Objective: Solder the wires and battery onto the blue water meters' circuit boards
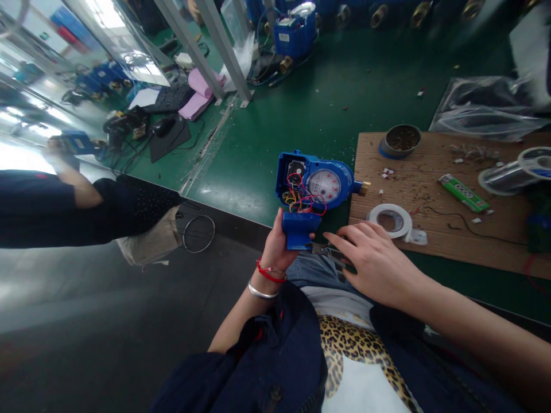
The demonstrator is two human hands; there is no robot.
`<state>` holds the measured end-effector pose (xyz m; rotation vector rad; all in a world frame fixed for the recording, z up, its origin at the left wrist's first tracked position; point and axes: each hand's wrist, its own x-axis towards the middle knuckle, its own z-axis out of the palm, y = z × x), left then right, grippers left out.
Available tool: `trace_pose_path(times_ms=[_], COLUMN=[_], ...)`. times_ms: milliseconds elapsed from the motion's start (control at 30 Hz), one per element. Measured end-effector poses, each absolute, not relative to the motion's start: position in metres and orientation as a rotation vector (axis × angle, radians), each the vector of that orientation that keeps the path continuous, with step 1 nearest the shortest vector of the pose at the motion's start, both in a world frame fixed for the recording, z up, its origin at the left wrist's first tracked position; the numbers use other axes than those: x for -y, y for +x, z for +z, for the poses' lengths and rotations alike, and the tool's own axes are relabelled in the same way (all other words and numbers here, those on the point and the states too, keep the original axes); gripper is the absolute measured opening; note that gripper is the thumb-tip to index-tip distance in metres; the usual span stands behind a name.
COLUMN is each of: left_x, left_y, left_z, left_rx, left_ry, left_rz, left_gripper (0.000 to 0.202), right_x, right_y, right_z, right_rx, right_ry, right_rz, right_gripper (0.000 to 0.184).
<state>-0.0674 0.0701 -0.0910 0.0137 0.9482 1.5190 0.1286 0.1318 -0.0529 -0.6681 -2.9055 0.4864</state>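
In the head view a blue water meter (326, 182) lies near the bench's front edge, its side housing uncovered with red, yellow and black wires spilling out. Just in front of it, my left hand (276, 244) grips a blue plastic cover (300, 230). My right hand (373, 258) is closed around a pair of pliers (331, 252), whose jaws touch or nearly touch the cover's lower right edge. What the jaws hold, if anything, is too small to make out. The meter's brass fitting (365, 188) points right.
A cardboard sheet (365, 150) carries a round tin (403, 139), white tape roll (390, 220), green packet (464, 194) and solder spool (512, 172). More blue meters (295, 35) line the back. A metal post (228, 51) rises left. A co-worker's arm (77, 195) reaches in at far left.
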Motion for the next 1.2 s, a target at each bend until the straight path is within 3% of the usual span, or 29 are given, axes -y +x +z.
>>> trace_pose_path(times_ms=[400, 1033, 1200], left_x=[-0.072, -0.071, -0.071], left_y=[-0.065, -0.060, -0.060], left_z=[-0.089, -0.091, -0.089], left_rx=[-1.001, -1.017, -1.010], left_ry=[-0.042, -0.050, -0.053], left_rz=[1.465, 1.514, 1.514], left_gripper=[0.053, 0.054, 0.053], right_x=[-0.125, -0.114, -0.113], right_y=[0.127, 0.120, 0.117], right_z=[-0.060, -0.055, -0.053], right_rx=[2.895, 2.824, 2.865], right_ry=[-0.624, -0.733, -0.740], right_rz=[0.567, 0.524, 0.517], right_gripper=[0.039, 0.057, 0.052])
